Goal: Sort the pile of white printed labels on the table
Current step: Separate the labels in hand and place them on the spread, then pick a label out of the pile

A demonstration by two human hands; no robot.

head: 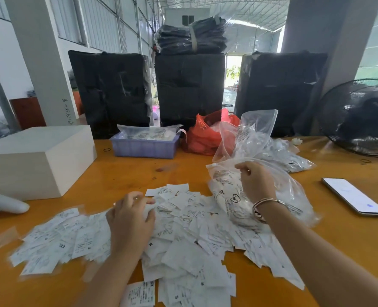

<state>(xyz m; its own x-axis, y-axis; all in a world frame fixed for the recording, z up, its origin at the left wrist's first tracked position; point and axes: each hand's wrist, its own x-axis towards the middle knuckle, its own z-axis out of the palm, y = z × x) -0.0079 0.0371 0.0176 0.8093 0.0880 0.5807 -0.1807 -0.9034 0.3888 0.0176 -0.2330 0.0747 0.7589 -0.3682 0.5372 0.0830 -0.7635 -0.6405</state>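
Left hand point(131, 220) resting with curled fingers on the pile of white labels point(183, 235) spreading across the orange desk point(126, 173); right hand point(255, 180) pinching a clear plastic bag point(292, 196) beside the pile.

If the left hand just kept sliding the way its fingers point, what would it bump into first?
The left hand lies on the pile of labels, fingers pointing away and slightly right. It would first plough through more labels, up to the pile's far edge. Beyond that is bare table, then probably the purple tray; depth is hard to judge.
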